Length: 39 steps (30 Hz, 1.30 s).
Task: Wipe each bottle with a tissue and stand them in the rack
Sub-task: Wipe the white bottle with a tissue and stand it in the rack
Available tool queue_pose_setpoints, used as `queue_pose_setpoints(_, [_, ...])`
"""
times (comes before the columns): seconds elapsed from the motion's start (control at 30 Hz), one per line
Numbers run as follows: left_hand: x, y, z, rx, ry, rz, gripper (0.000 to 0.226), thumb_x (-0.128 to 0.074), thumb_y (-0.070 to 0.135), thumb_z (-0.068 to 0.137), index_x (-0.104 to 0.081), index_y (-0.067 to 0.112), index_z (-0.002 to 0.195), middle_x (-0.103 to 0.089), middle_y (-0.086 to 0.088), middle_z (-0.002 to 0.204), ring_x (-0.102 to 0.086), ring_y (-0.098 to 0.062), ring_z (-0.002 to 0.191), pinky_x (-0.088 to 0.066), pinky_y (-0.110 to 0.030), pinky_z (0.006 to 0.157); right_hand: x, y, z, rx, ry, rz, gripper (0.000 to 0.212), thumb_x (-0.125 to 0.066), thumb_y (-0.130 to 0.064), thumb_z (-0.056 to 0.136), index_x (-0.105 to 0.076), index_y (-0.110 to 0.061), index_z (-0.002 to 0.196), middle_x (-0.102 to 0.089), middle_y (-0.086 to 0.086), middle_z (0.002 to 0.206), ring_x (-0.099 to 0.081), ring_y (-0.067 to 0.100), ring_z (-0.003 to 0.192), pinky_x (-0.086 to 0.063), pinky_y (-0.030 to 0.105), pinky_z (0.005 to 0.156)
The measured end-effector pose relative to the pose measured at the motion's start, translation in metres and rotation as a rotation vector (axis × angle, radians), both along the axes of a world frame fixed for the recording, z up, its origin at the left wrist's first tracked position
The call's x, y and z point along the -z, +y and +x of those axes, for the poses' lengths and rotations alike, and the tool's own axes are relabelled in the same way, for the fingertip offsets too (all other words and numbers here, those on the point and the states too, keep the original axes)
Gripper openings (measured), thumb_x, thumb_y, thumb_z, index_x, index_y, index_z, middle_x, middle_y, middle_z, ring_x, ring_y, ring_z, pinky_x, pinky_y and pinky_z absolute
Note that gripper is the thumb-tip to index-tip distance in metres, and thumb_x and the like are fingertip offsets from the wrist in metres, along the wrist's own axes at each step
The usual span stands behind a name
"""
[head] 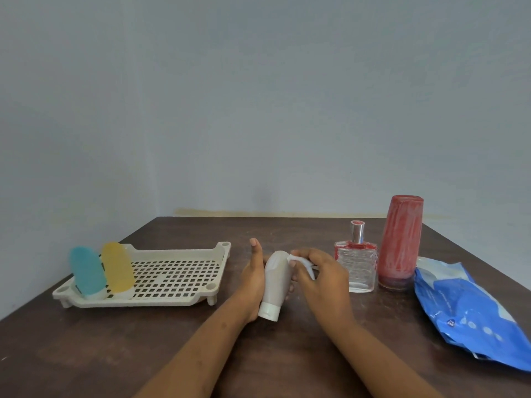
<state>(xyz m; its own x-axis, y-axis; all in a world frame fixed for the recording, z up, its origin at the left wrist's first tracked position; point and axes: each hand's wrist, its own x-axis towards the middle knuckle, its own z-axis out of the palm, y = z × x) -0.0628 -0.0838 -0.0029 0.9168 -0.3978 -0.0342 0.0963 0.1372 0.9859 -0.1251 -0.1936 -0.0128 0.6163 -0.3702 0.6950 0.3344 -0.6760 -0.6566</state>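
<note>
My left hand (pixel 253 278) grips a white squeeze bottle (pixel 275 282) held cap-down above the table, thumb raised. My right hand (pixel 321 278) presses a white tissue (pixel 301 261) against the bottle's upper end. A cream perforated rack (pixel 172 275) lies at the left; a teal bottle (pixel 87 272) and a yellow bottle (pixel 117 268) stand in its left end, caps down. To the right of my hands stand a clear square glass bottle (pixel 356 267) with a silver neck and a tall red bottle (pixel 400 242).
A blue tissue packet (pixel 471 308) lies at the right edge of the dark wooden table (pixel 86 346). A pale wall runs behind the table's far edge.
</note>
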Motion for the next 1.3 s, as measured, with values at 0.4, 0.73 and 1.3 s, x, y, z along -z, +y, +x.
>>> queue_pose_setpoints(0.4, [-0.001,-0.003,-0.002,0.001,-0.02,-0.005,0.086,-0.016,0.074,0.085,-0.07,0.007,0.086,-0.066,-0.018,0.062,-0.061,-0.025,0.049,-0.051,-0.027,0.047,0.0,-0.006,0.005,0.077,0.054,-0.114,0.005,-0.065,-0.013,0.085,-0.069,-0.012,0.088,-0.062,-0.004,0.089,-0.05,-0.003,0.077,-0.033,-0.001,0.07])
queue_pose_setpoints(0.73, [0.004,0.0,0.004,-0.036,-0.053,0.064,0.08,-0.021,0.077,0.076,-0.07,0.017,0.094,-0.075,-0.012,0.084,-0.071,-0.023,0.076,-0.056,-0.033,0.068,-0.001,0.006,-0.002,-0.151,0.003,-0.188,0.014,-0.059,-0.023,0.082,-0.071,-0.02,0.088,-0.059,-0.022,0.091,-0.054,-0.002,0.095,-0.04,0.008,0.082])
queue_pose_setpoints(1.3, [-0.003,0.0,-0.003,0.045,-0.051,0.03,0.078,-0.014,0.071,0.087,-0.068,0.015,0.093,-0.068,-0.014,0.065,-0.063,-0.022,0.053,-0.052,-0.029,0.049,-0.002,0.0,0.002,-0.143,0.081,-0.013,0.026,-0.055,-0.036,0.092,-0.068,-0.022,0.111,-0.066,-0.014,0.109,-0.06,-0.004,0.096,-0.045,0.011,0.082])
